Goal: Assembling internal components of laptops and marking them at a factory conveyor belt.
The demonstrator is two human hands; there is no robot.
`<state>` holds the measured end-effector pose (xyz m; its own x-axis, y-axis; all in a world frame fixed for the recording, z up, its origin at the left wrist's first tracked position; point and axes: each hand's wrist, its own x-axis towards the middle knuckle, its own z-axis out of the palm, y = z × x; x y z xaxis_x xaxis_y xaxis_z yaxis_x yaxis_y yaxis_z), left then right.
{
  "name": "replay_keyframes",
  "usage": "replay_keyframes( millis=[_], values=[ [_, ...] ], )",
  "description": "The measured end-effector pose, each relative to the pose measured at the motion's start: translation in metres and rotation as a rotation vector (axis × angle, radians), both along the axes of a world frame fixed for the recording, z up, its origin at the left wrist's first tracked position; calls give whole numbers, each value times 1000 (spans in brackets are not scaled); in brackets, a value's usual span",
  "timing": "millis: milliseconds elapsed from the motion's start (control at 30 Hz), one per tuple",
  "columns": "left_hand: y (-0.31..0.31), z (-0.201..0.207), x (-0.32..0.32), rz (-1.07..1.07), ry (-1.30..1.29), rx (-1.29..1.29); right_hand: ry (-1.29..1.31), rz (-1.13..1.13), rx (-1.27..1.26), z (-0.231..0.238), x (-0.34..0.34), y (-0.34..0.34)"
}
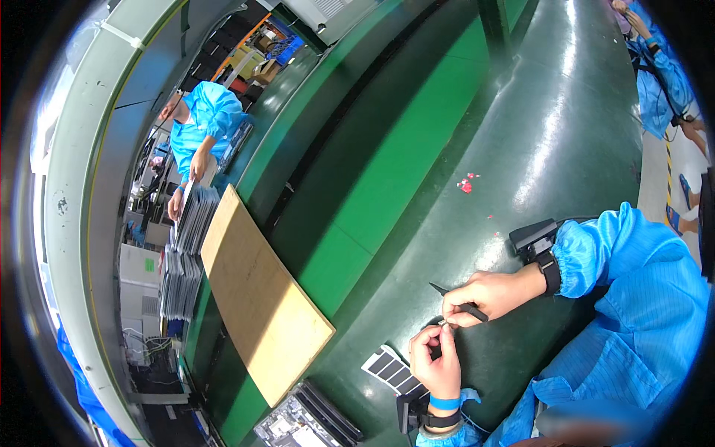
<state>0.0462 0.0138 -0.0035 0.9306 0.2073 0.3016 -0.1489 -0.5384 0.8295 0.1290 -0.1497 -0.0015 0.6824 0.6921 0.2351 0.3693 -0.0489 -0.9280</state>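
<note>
My right hand (pixel 484 294) is closed around slim black tweezers (pixel 474 311), whose pointed end sticks out past the fingers to the upper left. Its fingertips meet those of my left hand (pixel 438 361), which is closed in a pinch. Something tiny and pale shows between the fingertips, too small to name. Just left of my left wrist, a white sheet with black rectangular pads (pixel 390 368) lies on the green bench (pixel 417 298). Both wrists wear black straps with dark box-shaped devices.
Opened laptop bases with bare circuit boards (pixel 302 421) sit at the lower edge. A wooden board (pixel 261 298) lies across the green belt. At far left, a person in blue (pixel 208 112) handles tall stacks of thin grey panels (pixel 182 276). Red scraps (pixel 466 183) dot the bench.
</note>
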Motion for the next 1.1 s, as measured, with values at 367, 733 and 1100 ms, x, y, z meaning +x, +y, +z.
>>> replay_keyframes(
  millis=[367,733,1100],
  values=[
    [1,1,2,-29,2,7,-74,-1,54,-8,-1,3],
    [1,-3,1,-32,78,-255,-127,-4,76,-10,1,4],
    [-3,-2,-2,-21,186,-492,-335,-68,58,-7,-2,3]
  ],
)
